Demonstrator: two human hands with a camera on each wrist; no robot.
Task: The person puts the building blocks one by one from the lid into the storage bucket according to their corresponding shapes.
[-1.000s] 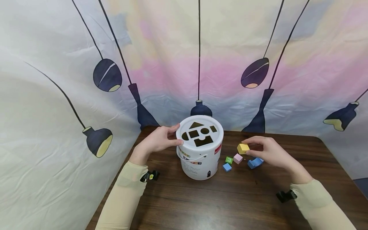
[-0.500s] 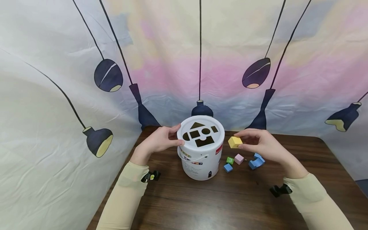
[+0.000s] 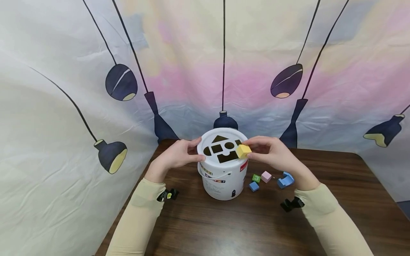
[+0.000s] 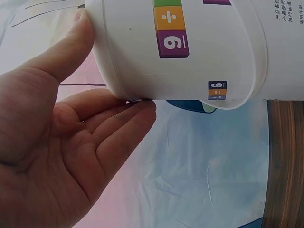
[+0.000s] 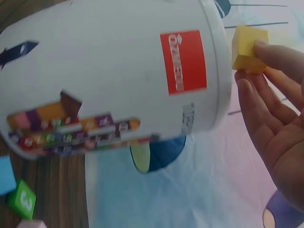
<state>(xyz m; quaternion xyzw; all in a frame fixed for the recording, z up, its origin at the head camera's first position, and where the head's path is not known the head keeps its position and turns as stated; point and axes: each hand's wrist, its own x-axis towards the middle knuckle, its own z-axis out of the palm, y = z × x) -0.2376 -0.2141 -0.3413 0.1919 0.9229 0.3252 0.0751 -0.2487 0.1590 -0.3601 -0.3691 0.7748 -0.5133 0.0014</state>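
Observation:
A white bucket point(image 3: 221, 185) stands upright, its handle hanging down at the front. Its white lid point(image 3: 205, 140) has several shaped holes, among them a triangle, a circle and squares. My left hand point(image 3: 176, 155) steadies the lid's left rim with thumb and fairly straight fingers, the palm away from the wall, as the left wrist view shows. Between thumb and fingertips my right hand point(image 3: 272, 153) pinches a yellow block point(image 3: 243, 151) over the lid's right side, partly covering the small rectangular hole. In the right wrist view that yellow block point(image 5: 248, 50) appears just above the rim.
Right of the bucket on the dark wooden table point(image 3: 221, 227) lie a small blue block point(image 3: 254, 186), a green block point(image 3: 256, 178) with a 3, a pink block point(image 3: 266, 176) and a curved blue block point(image 3: 285, 180). A lamp-patterned cloth point(image 3: 192, 71) hangs behind.
My right hand has lifted the yellow block from beside the other blocks and carried it left to above the lid. The left hand stays on the rim.

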